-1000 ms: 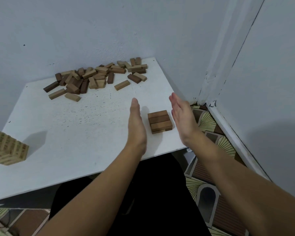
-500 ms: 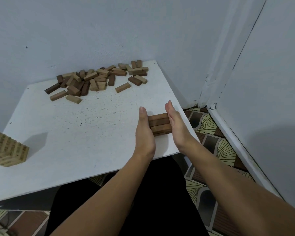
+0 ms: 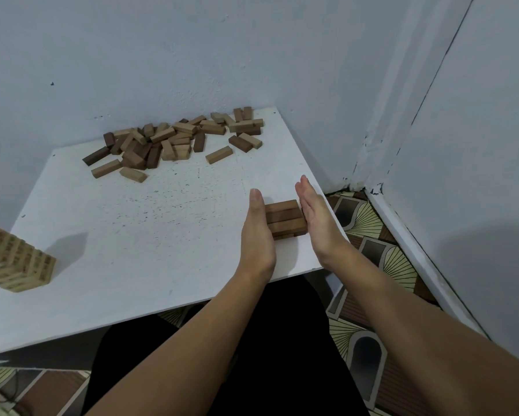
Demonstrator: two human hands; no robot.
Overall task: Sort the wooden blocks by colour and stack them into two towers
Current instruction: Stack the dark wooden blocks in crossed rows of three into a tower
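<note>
White table [image 3: 138, 241], dark stack [image 3: 285, 217] between, seemingly touching, flat left hand [image 3: 256, 232], right hand [image 3: 313, 217]

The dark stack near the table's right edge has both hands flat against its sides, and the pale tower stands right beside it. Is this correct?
Not quite. In the head view the pale tower stands far off at the table's left edge. The left hand and right hand do flank the dark stack.

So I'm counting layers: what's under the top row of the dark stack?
Under the top row of the dark stack, block ends of one lower layer show, crosswise. The left hand and right hand cover its sides.
</note>
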